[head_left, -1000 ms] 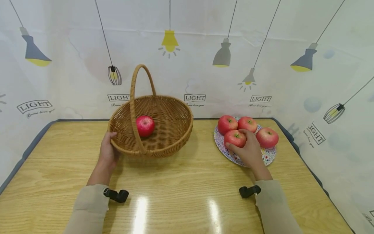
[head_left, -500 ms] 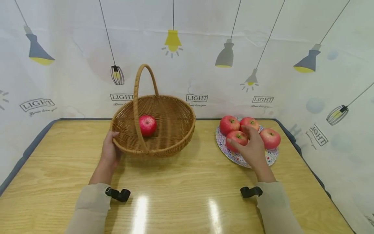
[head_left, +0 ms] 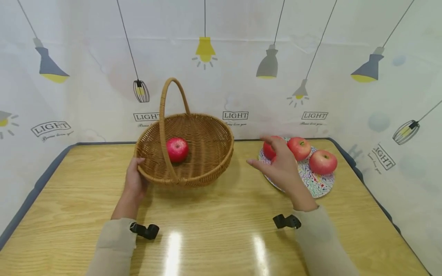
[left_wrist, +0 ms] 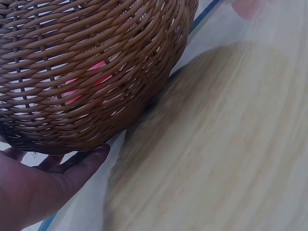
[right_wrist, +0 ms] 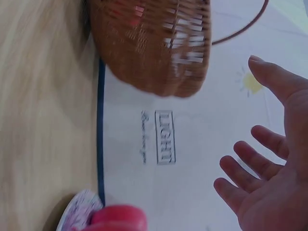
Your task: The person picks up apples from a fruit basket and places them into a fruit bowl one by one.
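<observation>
In the head view, my left hand (head_left: pixel 135 179) holds the left rim of a brown wicker basket (head_left: pixel 214 168), thumb over the edge. The left wrist view shows its fingers (left_wrist: pixel 84 168) against the basket's woven underside. One red apple (head_left: pixel 177 150) lies inside, beneath the arched handle (head_left: pixel 162 115). My right hand (head_left: pixel 284 170) is spread with nothing in it, over the left part of a patterned plate (head_left: pixel 319 188). Red apples (head_left: pixel 299 148) sit on that plate; the hand partly covers the back-left apple (head_left: pixel 270 149) and mostly hides the front one.
The wooden table (head_left: pixel 214 222) carries both basket and plate near its back edge. Behind it hangs a pale cloth (head_left: pixel 221 76) printed with lamps. Another apple (head_left: pixel 323 162) rests at the plate's right side. Each wrist bears a small black camera (head_left: pixel 286 221).
My right hand has let go of the front apple on the plate, opened, and moved up and left. The left hand keeps its hold on the basket; the head view has shifted slightly.
</observation>
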Motion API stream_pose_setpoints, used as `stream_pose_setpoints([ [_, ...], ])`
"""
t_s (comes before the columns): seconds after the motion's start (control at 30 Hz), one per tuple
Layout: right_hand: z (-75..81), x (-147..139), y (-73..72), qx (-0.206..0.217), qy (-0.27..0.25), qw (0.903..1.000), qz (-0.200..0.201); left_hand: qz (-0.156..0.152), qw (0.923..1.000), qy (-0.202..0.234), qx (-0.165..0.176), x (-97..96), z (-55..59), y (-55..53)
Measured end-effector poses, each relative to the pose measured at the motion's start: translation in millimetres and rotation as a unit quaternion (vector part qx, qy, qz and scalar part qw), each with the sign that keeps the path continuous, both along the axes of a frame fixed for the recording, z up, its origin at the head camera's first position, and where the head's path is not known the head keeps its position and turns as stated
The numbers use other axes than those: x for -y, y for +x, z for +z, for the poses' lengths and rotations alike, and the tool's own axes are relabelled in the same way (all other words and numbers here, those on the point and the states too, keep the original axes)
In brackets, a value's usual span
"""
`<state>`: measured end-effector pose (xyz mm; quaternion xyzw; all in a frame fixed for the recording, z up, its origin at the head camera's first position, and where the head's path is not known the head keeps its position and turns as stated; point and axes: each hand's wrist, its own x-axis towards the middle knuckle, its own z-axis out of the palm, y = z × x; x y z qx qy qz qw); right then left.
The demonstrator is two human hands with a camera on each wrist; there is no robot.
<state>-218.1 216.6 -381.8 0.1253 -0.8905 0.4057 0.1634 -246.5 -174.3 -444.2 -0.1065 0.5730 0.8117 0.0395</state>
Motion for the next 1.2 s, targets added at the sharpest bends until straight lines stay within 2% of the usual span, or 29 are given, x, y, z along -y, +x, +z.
stream_pose_setpoints([
  [0.3, 28.6, 57, -7.0, 0.001, -0.005, 0.9938, 0.111, 0.005, 1.0000, -0.004, -0.002, -0.5, 0.5, -1.3],
  [0.47, 33.2, 95, -19.0, 0.003, 0.027, 0.9898, 0.140, 0.008, 0.9999, -0.001, -0.009, 2.7, -0.4, -1.2],
  [0.67, 31.1, 127, -31.2, 0.031, 0.039, 0.9877, 0.148, -0.003, 1.0000, -0.007, -0.005, 0.8, -0.8, -0.5],
  [0.8, 29.4, 144, -37.6, 0.062, 0.052, 0.9864, 0.143, 0.009, 0.9998, -0.018, -0.005, -1.5, -0.3, -1.4],
  [1.03, 27.0, 166, -47.2, 0.075, 0.095, 0.9816, 0.148, -0.012, 0.9988, -0.036, -0.032, 0.6, -3.6, -3.2],
  [1.2, 25.3, 177, -56.6, 0.094, 0.114, 0.9770, 0.153, -0.017, 0.9989, -0.020, -0.040, -3.2, -2.1, -3.0],
])
